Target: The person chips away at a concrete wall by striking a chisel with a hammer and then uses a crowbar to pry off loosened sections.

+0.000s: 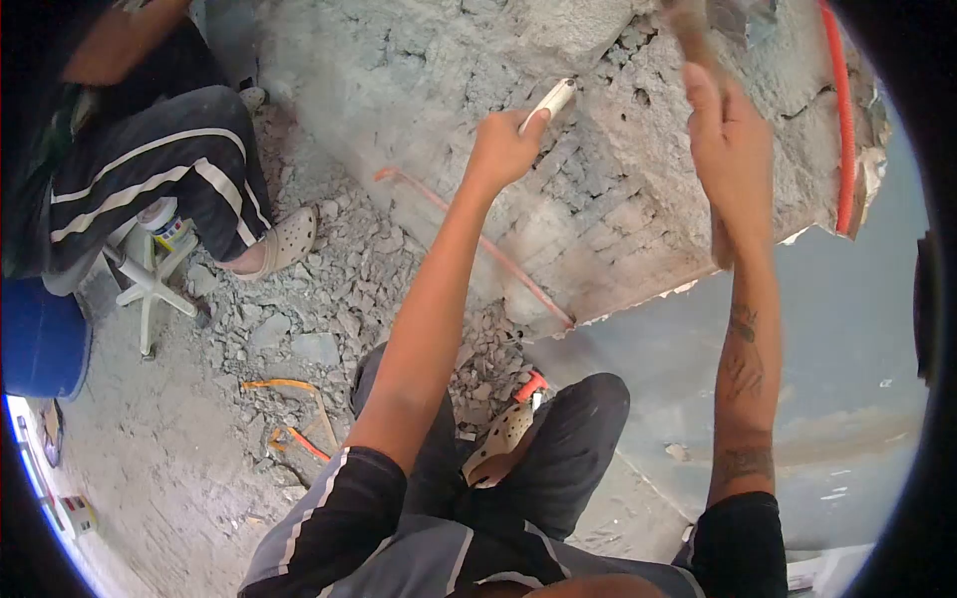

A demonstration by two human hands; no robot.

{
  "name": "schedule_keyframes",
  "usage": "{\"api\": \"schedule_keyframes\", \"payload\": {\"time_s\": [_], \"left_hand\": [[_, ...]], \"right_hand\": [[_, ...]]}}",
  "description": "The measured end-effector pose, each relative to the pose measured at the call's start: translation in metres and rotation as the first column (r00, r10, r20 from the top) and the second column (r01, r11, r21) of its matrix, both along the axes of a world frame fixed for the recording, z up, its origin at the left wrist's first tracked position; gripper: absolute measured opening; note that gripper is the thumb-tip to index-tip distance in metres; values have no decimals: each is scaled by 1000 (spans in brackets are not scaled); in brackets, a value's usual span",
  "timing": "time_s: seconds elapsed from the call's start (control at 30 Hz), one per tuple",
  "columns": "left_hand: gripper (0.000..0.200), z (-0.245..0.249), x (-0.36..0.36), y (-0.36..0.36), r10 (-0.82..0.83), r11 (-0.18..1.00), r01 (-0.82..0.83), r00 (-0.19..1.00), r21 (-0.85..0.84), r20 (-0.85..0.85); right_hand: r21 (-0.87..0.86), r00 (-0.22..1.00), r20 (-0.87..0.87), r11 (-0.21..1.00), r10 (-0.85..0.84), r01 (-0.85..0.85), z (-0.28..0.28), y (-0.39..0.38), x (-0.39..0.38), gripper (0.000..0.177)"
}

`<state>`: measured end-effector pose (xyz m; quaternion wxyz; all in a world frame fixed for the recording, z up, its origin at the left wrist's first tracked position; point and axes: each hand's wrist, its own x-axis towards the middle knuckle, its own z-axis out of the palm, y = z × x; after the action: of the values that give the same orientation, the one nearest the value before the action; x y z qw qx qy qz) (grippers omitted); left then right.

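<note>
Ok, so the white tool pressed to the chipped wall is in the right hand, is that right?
No, the head view shows the white tool in the left hand, pressed to the chipped wall; the right hand grips a wooden handle.

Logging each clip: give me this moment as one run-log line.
left hand: grips white-handled tool at chipped wall | right hand: grips wooden handle, raised | rubble below
</note>
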<state>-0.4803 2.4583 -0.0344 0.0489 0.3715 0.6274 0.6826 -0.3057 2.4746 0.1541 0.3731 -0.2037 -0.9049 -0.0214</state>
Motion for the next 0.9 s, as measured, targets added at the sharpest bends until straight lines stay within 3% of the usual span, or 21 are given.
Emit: {"api": "schedule_keyframes", "payload": {"time_s": [0.03,0.17,0.2,0.23,0.3,0.37,0.4,0.5,0.57,0.6,0.63,0.7,0.73,0.8,0.83,0.87,0.9], "left_hand": [[49,-1,0,0,8,1000,-8,1000,1,-3],[53,-3,-4,1,35,998,-35,999,46,-16],[53,-1,-5,0,46,999,-45,999,12,-28],[53,-2,-1,-1,39,999,-41,998,-35,-47],[53,3,-1,-5,28,999,-29,999,-23,-20],[54,-1,1,-5,3,1000,-2,1000,-30,17],[54,-1,-1,-3,14,999,-13,1000,-48,13],[55,-5,-1,1,28,999,-28,1000,-35,-4],[55,-8,-1,1,30,1000,-30,999,0,-18],[55,-8,-2,2,27,1000,-27,1000,-14,-4],[56,-7,0,1,22,999,-22,1000,-27,12],[53,-8,5,-3,23,999,-24,999,-48,-29],[50,-5,2,-4,55,997,-58,997,-52,-57],[50,-9,2,-2,10,997,-6,999,-82,43],[51,-8,-1,-1,-25,994,39,990,-102,137],[51,-6,-1,-5,-21,994,35,990,-105,136],[50,-4,2,-9,-86,995,97,963,-32,256]], "right_hand": [[16,981,-185,998,62,-60,-1,-5,1,48],[52,971,-225,996,82,-73,-63,47,-17,48],[91,999,44,995,23,-27,-69,73,-22,48],[130,952,301,991,-62,23,-75,84,-16,49],[49,948,317,999,-38,23,-39,58,-21,52],[-89,991,120,993,-64,75,-18,28,-15,54],[-92,991,119,993,-63,74,-13,19,-13,54],[-132,978,-199,986,70,-98,-18,16,-10,49],[95,970,-200,989,134,-117,-59,48,-15,51],[104,993,117,995,-19,7,-74,76,-13,53],[105,993,117,994,-23,10,-67,75,-14,53],[-104,920,376,981,-112,162,-55,73,-10,55],[-92,922,371,984,-108,153,-48,69,-11,55],[-240,990,140,969,-28,61,-54,53,7,57],[-240,990,137,969,-22,54,-54,49,11,57],[-320,996,64,944,-58,75,-56,48,19,56],[-400,995,-6,912,-100,90,-58,45,26,56]]}}
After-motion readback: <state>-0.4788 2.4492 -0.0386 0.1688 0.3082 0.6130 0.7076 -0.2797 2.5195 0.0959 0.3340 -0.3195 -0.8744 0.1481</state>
